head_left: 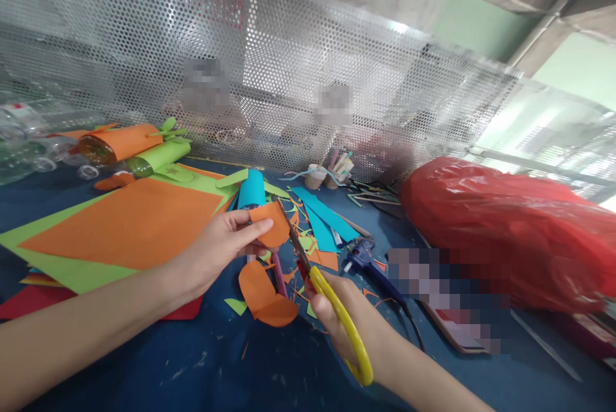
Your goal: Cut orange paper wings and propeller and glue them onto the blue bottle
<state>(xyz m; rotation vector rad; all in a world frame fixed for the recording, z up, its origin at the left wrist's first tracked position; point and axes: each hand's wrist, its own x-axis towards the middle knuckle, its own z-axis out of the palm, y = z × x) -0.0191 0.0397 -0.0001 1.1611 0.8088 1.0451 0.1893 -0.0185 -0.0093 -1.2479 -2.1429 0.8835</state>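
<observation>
Between the thumb and fingers of my left hand (235, 239) is a small piece of orange paper (270, 223) with a rounded edge. My right hand (344, 312) grips a pair of scissors (332, 300) with yellow handles. Their dark blades lie along the right edge of the orange paper; whether they touch it I cannot tell. Just below, cut orange paper shapes (264, 293) rest on the blue table, beside a purple stick (279, 275). A blue paper roll (251, 188) stands behind my left hand.
Large orange sheets (139, 219) and green sheets lie left. Behind them are paper-wrapped bottles (125, 142) and clear plastic bottles (29, 123). Blue strips (320, 219), scraps and a blue glue gun (368, 258) lie right of centre. A red plastic bag (500, 226) and a phone (457, 328) sit farther right.
</observation>
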